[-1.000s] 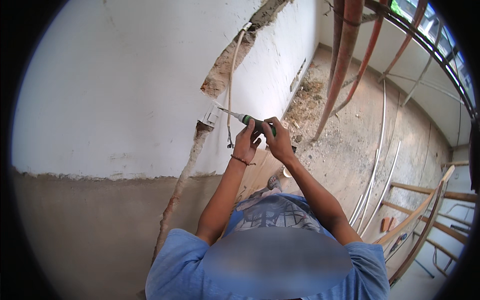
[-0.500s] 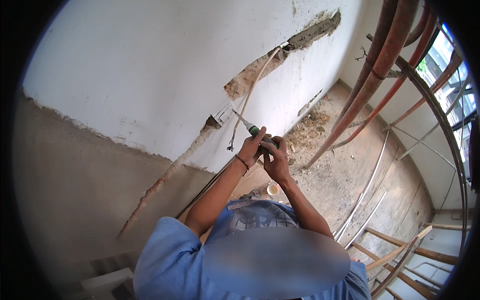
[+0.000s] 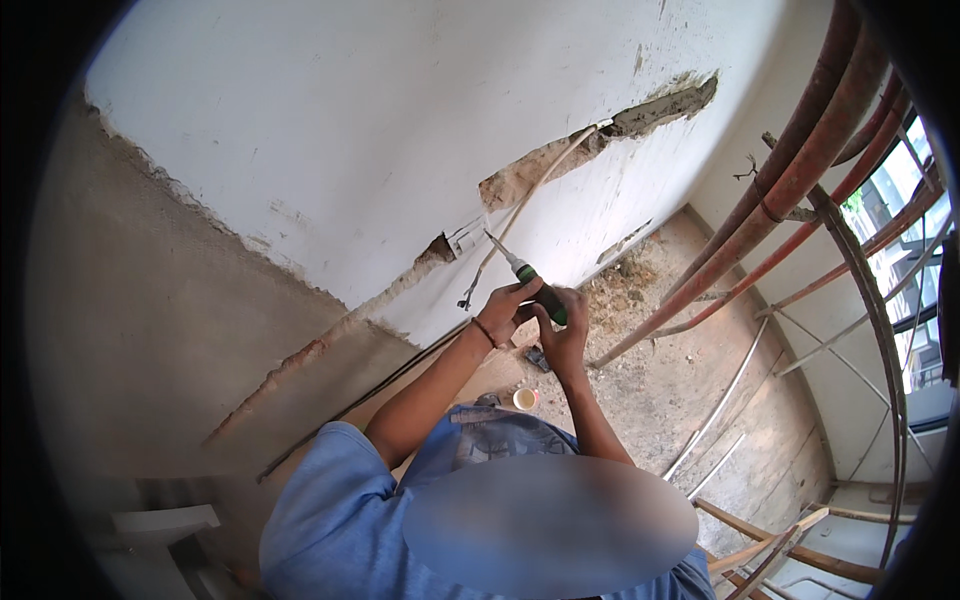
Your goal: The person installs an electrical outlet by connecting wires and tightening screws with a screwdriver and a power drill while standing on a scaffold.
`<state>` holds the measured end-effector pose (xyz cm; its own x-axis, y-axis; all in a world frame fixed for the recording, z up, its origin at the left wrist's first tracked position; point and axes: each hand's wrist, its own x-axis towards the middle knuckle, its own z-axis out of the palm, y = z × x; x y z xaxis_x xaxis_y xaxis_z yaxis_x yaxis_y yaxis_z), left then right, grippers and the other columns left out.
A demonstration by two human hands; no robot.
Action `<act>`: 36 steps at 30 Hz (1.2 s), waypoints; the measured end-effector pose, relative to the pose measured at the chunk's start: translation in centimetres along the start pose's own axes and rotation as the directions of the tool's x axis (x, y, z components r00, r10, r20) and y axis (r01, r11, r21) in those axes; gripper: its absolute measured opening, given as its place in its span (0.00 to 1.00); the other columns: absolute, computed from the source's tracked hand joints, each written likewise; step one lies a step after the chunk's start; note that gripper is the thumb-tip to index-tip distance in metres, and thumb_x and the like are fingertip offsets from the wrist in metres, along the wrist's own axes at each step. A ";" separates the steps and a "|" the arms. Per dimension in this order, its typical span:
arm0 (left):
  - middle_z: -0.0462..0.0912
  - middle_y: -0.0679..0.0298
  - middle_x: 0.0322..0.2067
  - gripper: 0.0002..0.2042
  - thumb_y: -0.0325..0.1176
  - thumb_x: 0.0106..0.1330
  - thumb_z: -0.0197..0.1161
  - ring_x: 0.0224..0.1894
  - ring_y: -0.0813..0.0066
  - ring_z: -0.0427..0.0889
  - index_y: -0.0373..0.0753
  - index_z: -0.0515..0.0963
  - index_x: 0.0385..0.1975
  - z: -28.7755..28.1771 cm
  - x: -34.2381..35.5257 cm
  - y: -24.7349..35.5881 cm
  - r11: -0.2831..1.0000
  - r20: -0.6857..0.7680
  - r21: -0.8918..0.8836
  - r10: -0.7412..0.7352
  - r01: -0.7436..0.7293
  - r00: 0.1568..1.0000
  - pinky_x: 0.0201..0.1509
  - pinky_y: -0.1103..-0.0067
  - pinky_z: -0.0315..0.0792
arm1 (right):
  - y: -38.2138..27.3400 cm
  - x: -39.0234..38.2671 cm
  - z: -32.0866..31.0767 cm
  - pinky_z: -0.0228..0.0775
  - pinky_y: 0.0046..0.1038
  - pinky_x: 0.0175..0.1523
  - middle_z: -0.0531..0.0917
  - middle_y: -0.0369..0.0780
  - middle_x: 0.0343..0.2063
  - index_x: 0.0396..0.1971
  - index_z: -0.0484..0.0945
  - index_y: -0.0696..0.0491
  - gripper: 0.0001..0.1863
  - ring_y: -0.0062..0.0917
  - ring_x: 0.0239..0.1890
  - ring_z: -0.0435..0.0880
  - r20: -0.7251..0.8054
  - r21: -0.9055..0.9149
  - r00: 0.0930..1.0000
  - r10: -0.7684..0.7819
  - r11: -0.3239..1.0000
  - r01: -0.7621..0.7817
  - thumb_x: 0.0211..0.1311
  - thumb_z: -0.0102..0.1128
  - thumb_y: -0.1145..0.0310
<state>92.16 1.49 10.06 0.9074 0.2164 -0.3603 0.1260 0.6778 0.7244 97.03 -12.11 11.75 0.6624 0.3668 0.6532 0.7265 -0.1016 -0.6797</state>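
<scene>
Both hands are gripping a green-handled screwdriver [image 3: 537,291]: left hand [image 3: 505,312] fingers curling around its handle, right hand [image 3: 563,335] wrapping the butt. Its tip is meeting the white wall box [image 3: 466,239] beside the chiselled channel [image 3: 600,140]; bare floor [image 3: 690,380] lying open rightward.

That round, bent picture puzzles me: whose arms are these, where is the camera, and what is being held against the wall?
The camera sits on a person's head and looks down, so the arms coming up from the bottom are that person's own. Its wide lens bends straight edges, which makes the wall look curved. Both bare hands meet near the middle: the left hand and the right hand together grip a screwdriver with a green and black handle. Its tip points at a small box set in a groove cut through the plaster, where a pale cable runs. Below, the dusty floor holds rubble and a small white cup. Reddish pipes lean at the right.
</scene>
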 end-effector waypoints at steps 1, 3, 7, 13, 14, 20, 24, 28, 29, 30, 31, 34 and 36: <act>0.79 0.62 0.44 0.14 0.40 0.70 0.57 0.48 0.73 0.77 0.36 0.76 0.45 0.0 0.0 -0.1 0.999 0.003 -0.045 0.008 -0.008 1.000 0.55 0.75 0.72 | -0.2 -0.5 0.1 0.72 0.34 0.39 0.78 0.48 0.39 0.51 0.72 0.58 0.18 0.34 0.38 0.79 -0.036 0.077 0.975 0.220 0.973 -0.217 0.62 0.59 0.71; 0.79 0.61 0.45 0.13 0.38 0.70 0.57 0.50 0.72 0.76 0.35 0.75 0.46 0.3 0.0 0.3 0.993 0.047 -0.114 0.035 -0.030 0.998 0.59 0.74 0.70 | 0.0 -0.3 -0.3 0.72 0.34 0.40 0.80 0.49 0.36 0.49 0.72 0.60 0.15 0.36 0.35 0.80 0.115 0.137 0.894 0.432 0.885 -0.445 0.65 0.55 0.69; 0.78 0.61 0.46 0.15 0.39 0.70 0.56 0.51 0.72 0.76 0.36 0.74 0.48 0.2 -0.5 0.5 0.986 0.150 -0.170 0.023 0.003 0.988 0.60 0.73 0.69 | -0.3 -0.2 -0.5 0.70 0.35 0.43 0.79 0.49 0.32 0.45 0.72 0.60 0.13 0.37 0.35 0.80 0.137 0.124 0.894 0.426 0.889 -0.442 0.68 0.52 0.66; 0.78 0.63 0.45 0.16 0.41 0.70 0.57 0.50 0.74 0.77 0.36 0.73 0.49 -0.5 0.3 0.5 1.000 0.105 -0.006 -0.020 0.020 0.994 0.55 0.75 0.72 | -1.4 -0.5 -0.1 0.68 0.36 0.49 0.76 0.51 0.41 0.46 0.73 0.59 0.12 0.37 0.43 0.77 -0.016 0.133 0.979 0.203 0.971 -0.199 0.65 0.56 0.70; 0.78 0.63 0.45 0.16 0.41 0.70 0.57 0.50 0.74 0.77 0.36 0.73 0.49 -0.4 0.2 0.6 1.000 0.119 -0.026 0.006 -0.003 0.993 0.55 0.76 0.72 | -1.5 -0.2 -0.2 0.68 0.36 0.50 0.75 0.51 0.42 0.46 0.73 0.58 0.12 0.36 0.44 0.76 0.062 0.241 0.905 0.421 0.873 -0.423 0.64 0.56 0.71; 0.77 0.63 0.45 0.15 0.37 0.69 0.58 0.51 0.73 0.75 0.35 0.72 0.49 0.3 0.6 0.7 0.994 0.096 -0.039 -0.094 0.098 0.991 0.57 0.73 0.71 | 0.6 -1.0 0.7 0.69 0.32 0.48 0.73 0.49 0.47 0.47 0.73 0.58 0.12 0.34 0.45 0.75 0.128 0.127 0.866 0.483 0.858 -0.498 0.65 0.56 0.71; 0.76 0.63 0.45 0.15 0.35 0.69 0.58 0.53 0.72 0.74 0.33 0.71 0.51 0.3 0.4 1.0 0.995 0.144 -0.101 0.004 0.011 0.990 0.58 0.73 0.71 | -0.8 -1.8 1.5 0.72 0.29 0.42 0.72 0.48 0.48 0.53 0.68 0.58 0.18 0.32 0.43 0.76 -0.023 0.141 0.969 0.244 0.961 -0.239 0.67 0.54 0.67; 0.75 0.60 0.48 0.18 0.26 0.66 0.56 0.54 0.69 0.74 0.32 0.67 0.55 -1.5 0.0 0.2 0.963 0.258 -0.270 0.094 -0.021 0.962 0.58 0.72 0.71 | -0.9 -1.2 1.7 0.67 0.18 0.23 0.77 0.44 0.35 0.58 0.61 0.60 0.24 0.20 0.26 0.76 0.140 0.459 0.700 0.700 0.580 -0.672 0.72 0.44 0.57; 0.78 0.59 0.44 0.16 0.22 0.60 0.57 0.47 0.72 0.77 0.36 0.72 0.50 -1.8 -0.2 0.2 0.937 0.120 -0.348 0.055 -0.010 0.991 0.52 0.73 0.73 | -0.6 -0.8 1.4 0.64 0.18 0.22 0.76 0.42 0.31 0.56 0.63 0.59 0.23 0.18 0.22 0.74 0.114 0.433 0.698 0.707 0.597 -0.676 0.73 0.43 0.56; 0.79 0.61 0.36 0.15 0.24 0.61 0.56 0.40 0.75 0.79 0.37 0.72 0.49 -0.7 -2.0 1.3 0.976 -0.169 -0.203 0.046 -0.081 0.984 0.44 0.79 0.74 | -0.5 -0.5 1.4 0.62 0.18 0.20 0.76 0.40 0.26 0.55 0.64 0.59 0.22 0.17 0.18 0.71 0.088 0.405 0.695 0.713 0.612 -0.679 0.73 0.42 0.56; 0.79 0.62 0.34 0.18 0.26 0.61 0.57 0.36 0.77 0.79 0.36 0.69 0.52 -2.8 -1.4 0.1 0.953 -0.296 0.158 0.295 -0.258 0.909 0.40 0.81 0.74 | -0.5 -0.3 1.5 0.59 0.18 0.19 0.75 0.38 0.24 0.49 0.67 0.57 0.19 0.16 0.18 0.69 0.042 0.420 0.694 0.719 0.617 -0.665 0.73 0.41 0.55; 0.78 0.64 0.25 0.21 0.30 0.61 0.60 0.24 0.80 0.77 0.35 0.68 0.55 -6.9 -1.7 0.7 0.646 -0.325 0.614 0.731 -0.454 0.600 0.28 0.84 0.73 | -0.8 -0.1 2.0 0.57 0.17 0.18 0.74 0.37 0.23 0.46 0.68 0.56 0.18 0.15 0.16 0.68 0.028 0.433 0.689 0.725 0.612 -0.662 0.73 0.41 0.56; 0.78 0.64 0.19 0.18 0.30 0.61 0.60 0.22 0.82 0.76 0.33 0.72 0.51 -6.6 -2.2 2.5 0.616 -0.314 0.666 0.743 -0.421 0.591 0.28 0.84 0.72 | -0.4 -0.3 2.1 0.57 0.17 0.17 0.73 0.36 0.21 0.45 0.69 0.56 0.21 0.14 0.14 0.67 0.035 0.434 0.708 0.706 0.627 -0.647 0.74 0.39 0.52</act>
<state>87.83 7.35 8.72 0.5044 0.8519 0.1408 -0.0376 -0.1413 0.9893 96.15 -10.24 11.14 0.9749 0.2207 -0.0290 -0.0524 0.1007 -0.9935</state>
